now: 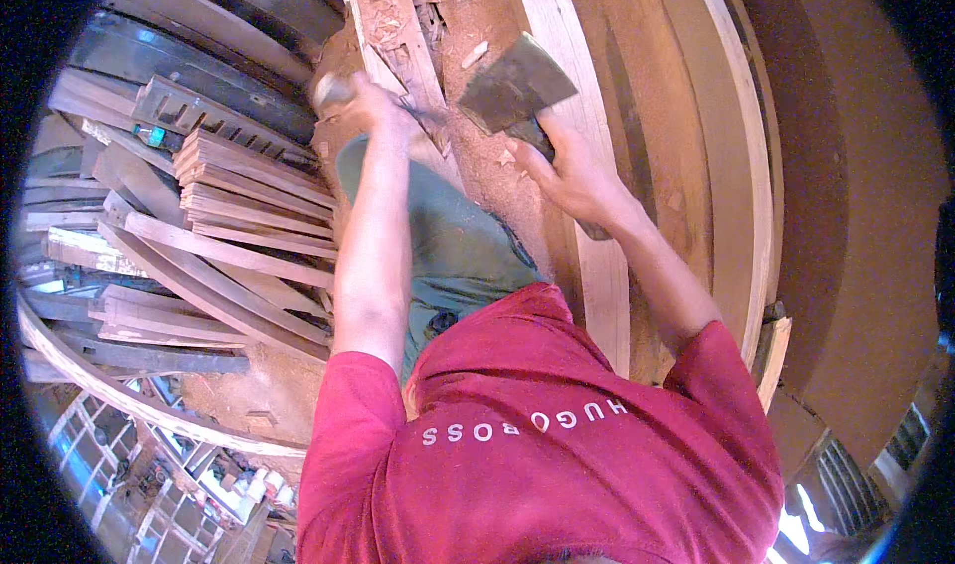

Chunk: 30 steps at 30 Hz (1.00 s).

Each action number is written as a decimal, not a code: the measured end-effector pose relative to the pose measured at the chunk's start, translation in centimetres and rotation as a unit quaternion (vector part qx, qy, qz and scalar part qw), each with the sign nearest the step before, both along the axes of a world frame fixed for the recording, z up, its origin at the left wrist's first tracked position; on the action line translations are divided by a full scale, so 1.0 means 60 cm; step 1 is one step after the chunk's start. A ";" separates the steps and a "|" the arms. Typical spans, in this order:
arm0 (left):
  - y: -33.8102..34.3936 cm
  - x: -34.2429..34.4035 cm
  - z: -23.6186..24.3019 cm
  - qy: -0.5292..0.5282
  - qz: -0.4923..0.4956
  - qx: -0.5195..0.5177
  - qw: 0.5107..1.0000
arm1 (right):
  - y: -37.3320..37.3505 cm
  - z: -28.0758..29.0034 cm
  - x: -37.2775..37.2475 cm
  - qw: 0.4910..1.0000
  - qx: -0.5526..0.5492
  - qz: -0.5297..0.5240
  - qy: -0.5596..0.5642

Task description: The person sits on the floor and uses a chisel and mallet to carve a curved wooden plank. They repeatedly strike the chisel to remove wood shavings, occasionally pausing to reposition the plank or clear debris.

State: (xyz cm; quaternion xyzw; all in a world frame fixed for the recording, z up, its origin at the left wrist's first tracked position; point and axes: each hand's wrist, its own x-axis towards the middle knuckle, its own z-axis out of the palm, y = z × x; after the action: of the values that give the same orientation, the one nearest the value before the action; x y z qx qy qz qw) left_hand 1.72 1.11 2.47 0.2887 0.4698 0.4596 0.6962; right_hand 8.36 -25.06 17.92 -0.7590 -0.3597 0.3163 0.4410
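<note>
Gripping the handle of a dark, square-headed tool (pixel 517 85), the right hand (pixel 579 171) closes its fingers around the grip just below the head; the lower end of the handle emerges beneath the wrist. The head is raised at an angle, right of the left hand (pixel 378 109) and well apart from it. The left hand is curled around a slender tool (pixel 332 91), whose pale, rounded end projects on the left and whose thin, dark part points to the right; blur obscures its outline, so it is perhaps a chisel. Directly beyond and below this hand lies a narrow wooden piece (pixel 403 42) strewn with shavings. Sawdust (pixel 487 171) covers the surface between the two hands. Long planks (pixel 676 116) run lengthwise on the right, bending toward the rim of the view. On the left, thin boards (pixel 249 201) are stacked beside curved timbers (pixel 214 256). An olive-green trouser leg (pixel 458 236) extends between the forearms, and a red shirt (pixel 597 455) fills the lower centre.
</note>
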 end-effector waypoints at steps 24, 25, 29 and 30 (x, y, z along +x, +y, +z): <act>-0.123 -0.060 0.038 0.194 -0.318 0.404 0.836 | -0.047 -0.050 -0.041 0.995 -0.044 -0.051 0.071; -0.124 -0.060 0.035 0.191 -0.327 0.402 0.834 | -0.048 -0.050 -0.041 0.995 -0.047 -0.051 0.071; -0.128 -0.058 0.022 0.162 -0.298 0.349 0.874 | -0.054 -0.062 -0.043 0.996 -0.029 -0.057 0.057; -0.128 -0.058 0.018 0.151 -0.273 0.323 0.893 | -0.055 -0.064 -0.043 0.996 -0.029 -0.057 0.056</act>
State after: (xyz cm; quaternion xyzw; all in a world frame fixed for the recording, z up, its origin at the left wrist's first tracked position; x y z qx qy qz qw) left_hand -1.76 -6.57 3.54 0.6811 0.2976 0.3284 0.5829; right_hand 5.75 -28.35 14.09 -0.7721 -0.2812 0.3427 0.4554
